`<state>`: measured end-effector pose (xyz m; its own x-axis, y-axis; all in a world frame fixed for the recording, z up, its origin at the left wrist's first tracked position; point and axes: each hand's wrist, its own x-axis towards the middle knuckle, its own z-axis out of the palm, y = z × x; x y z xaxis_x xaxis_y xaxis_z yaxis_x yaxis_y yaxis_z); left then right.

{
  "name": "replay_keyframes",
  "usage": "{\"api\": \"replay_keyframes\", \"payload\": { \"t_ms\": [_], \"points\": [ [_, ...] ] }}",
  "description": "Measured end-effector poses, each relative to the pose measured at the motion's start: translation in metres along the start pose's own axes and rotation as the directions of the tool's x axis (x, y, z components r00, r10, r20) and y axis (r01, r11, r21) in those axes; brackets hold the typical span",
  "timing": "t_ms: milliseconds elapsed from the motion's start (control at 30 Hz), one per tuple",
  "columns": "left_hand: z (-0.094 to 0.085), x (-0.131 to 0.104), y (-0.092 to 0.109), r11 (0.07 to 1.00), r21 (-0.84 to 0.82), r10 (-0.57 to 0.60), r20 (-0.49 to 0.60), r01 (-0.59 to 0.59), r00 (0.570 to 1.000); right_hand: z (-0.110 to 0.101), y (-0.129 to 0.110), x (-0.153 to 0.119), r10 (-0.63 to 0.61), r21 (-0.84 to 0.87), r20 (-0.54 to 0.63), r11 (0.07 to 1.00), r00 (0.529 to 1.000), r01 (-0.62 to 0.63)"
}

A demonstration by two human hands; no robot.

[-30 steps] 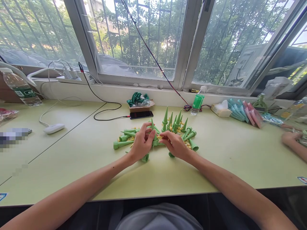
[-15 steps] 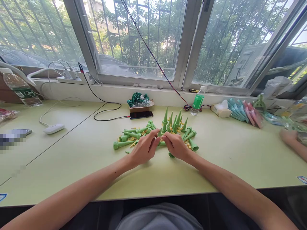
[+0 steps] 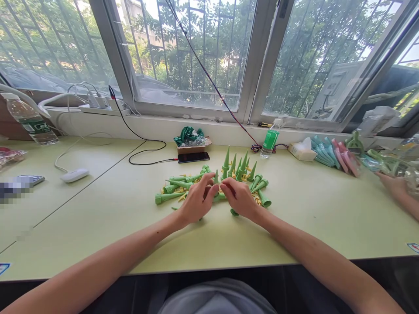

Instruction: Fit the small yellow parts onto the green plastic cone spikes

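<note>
My left hand (image 3: 197,199) is closed around a green plastic spike (image 3: 216,175), whose pointed tip shows above the fingers. Close beside it, my right hand (image 3: 240,197) is pinched, its fingertips nearly meeting the left ones; whatever they grip is hidden. Behind the hands stand several upright green cone spikes (image 3: 242,167). More green spikes (image 3: 170,197) lie in a heap to the left, mixed with small yellow fittings (image 3: 181,198). Others lie on the right, such as a spike (image 3: 263,198) with its wide end toward me. A green cap-like piece (image 3: 234,212) sits below my right hand.
At the back are a dark phone (image 3: 193,157) on a cable, a small box (image 3: 191,148) with green wrapping, a water bottle (image 3: 270,139) and a tissue pack (image 3: 301,150). Bagged goods (image 3: 347,159) and another person's hand (image 3: 391,185) are on the right. A white mouse (image 3: 74,175) lies left.
The spike's tip has shifted slightly left with my left hand, and my fingers have moved a little apart. At the right, the other person's hand has moved slightly.
</note>
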<state>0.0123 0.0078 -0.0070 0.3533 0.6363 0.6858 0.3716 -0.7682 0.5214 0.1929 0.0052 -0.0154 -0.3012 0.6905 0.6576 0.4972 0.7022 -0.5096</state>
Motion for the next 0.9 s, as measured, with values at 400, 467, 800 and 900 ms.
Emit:
{"api": "replay_keyframes", "payload": {
  "t_ms": [400,467,800,900],
  "points": [
    [-0.0009,0.0051,0.0011,0.902,-0.288,-0.327,0.037,0.323,0.944,0.002,0.0042,0.0001,-0.138,0.023,-0.027,0.99,0.99,0.139],
    [-0.0012,0.0048,0.0016,0.927,-0.239,-0.293,0.022,0.29,0.956,0.002,0.0046,0.0001,-0.15,0.018,-0.03,0.988,0.988,0.151],
    [-0.0023,0.0022,0.0004,0.987,-0.094,-0.131,-0.008,0.13,0.991,0.0015,0.0055,-0.0001,-0.16,-0.036,0.036,0.986,0.987,0.161],
    [-0.0018,0.0013,-0.0006,0.994,-0.072,-0.084,-0.011,0.083,0.996,0.0006,0.0051,-0.0005,-0.136,-0.053,0.068,0.989,0.988,0.14]
  ]
}}
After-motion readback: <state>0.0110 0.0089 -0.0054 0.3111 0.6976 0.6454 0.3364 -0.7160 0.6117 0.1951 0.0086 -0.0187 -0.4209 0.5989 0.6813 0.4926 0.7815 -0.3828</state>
